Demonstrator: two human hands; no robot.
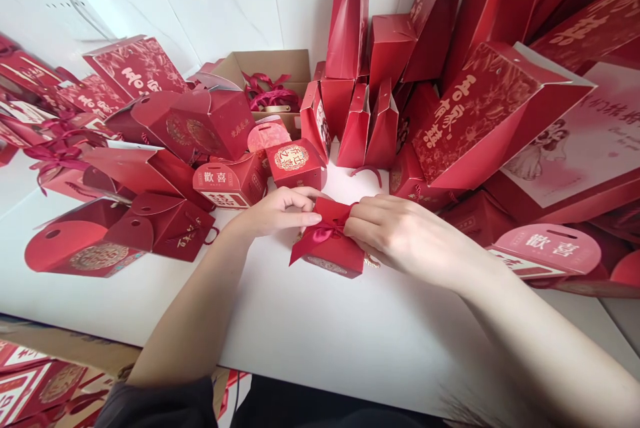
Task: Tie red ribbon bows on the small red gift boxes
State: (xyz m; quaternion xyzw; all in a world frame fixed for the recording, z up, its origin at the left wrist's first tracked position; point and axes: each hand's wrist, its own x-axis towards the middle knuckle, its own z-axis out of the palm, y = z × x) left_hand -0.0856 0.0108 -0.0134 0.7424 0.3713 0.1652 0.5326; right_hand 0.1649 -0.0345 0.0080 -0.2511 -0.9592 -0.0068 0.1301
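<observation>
A small red gift box [334,256] rests on the white table [310,328] in front of me, with a dark red satin ribbon [325,232] tied across its top. My left hand [278,210] pinches the ribbon's left end with closed fingers. My right hand [395,231] grips the ribbon's right end, fingers curled together. Both hands sit directly over the box's top edge.
Red gift boxes and paper bags crowd the table's back and sides, among them a box with a round label [295,163] and a tall patterned bag [480,115]. A brown carton [270,75] holds ribbons. More red cards lie at lower left [30,388].
</observation>
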